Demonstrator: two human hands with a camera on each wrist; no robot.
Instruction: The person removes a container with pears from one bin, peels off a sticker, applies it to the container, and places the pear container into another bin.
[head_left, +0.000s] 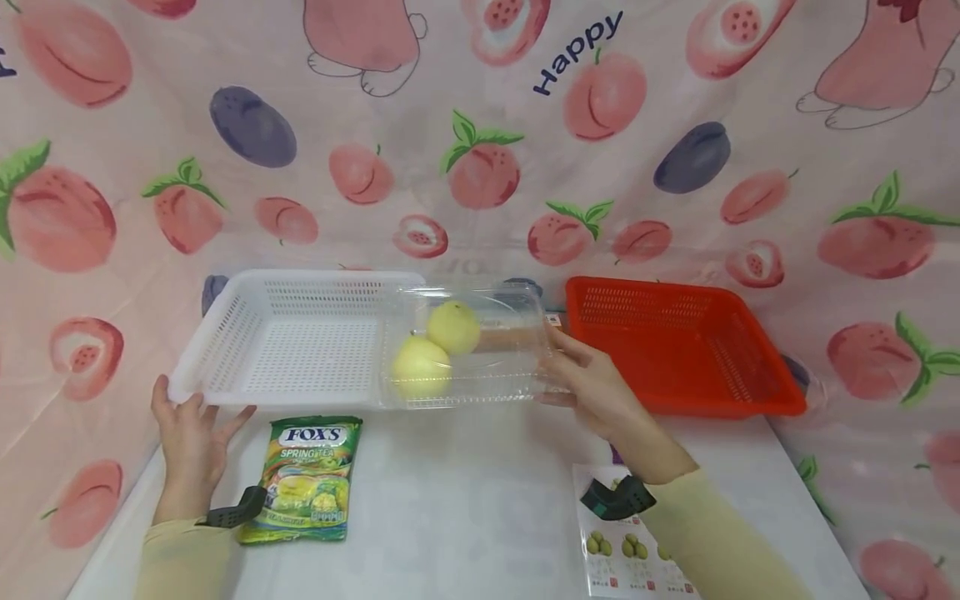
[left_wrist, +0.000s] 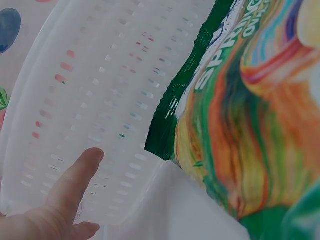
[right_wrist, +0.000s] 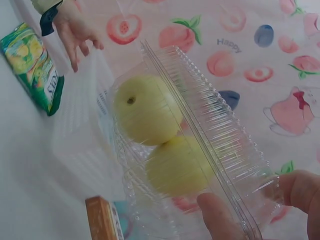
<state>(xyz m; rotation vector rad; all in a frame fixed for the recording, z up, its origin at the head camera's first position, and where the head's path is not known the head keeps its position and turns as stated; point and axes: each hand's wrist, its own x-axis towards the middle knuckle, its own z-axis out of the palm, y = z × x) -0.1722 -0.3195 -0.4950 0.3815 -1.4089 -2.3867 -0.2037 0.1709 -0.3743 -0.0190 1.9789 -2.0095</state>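
Observation:
My right hand (head_left: 592, 379) pinches the right end of a clear plastic clamshell box (head_left: 495, 387), thumb on one side and fingers on the other. Inside its left part lie two round pale yellow-green fruits (head_left: 453, 327), touching each other. The box is tilted and overlaps the right end of a white slotted basket (head_left: 315, 354) in the head view. At that basket's front left corner is my left hand (head_left: 191, 446), its spread fingers against the rim. One extended left finger (left_wrist: 80, 182) lies along the basket wall in the left wrist view.
A green Fox's Spring Tea candy bag (head_left: 307, 479) lies in front of the white basket. To the right stands a red basket (head_left: 675, 358). A brown box (right_wrist: 102, 220) sits beneath the clamshell. A printed fruit sheet (head_left: 600, 550) lies under the right forearm; patterned cloth (head_left: 480, 233) hangs behind.

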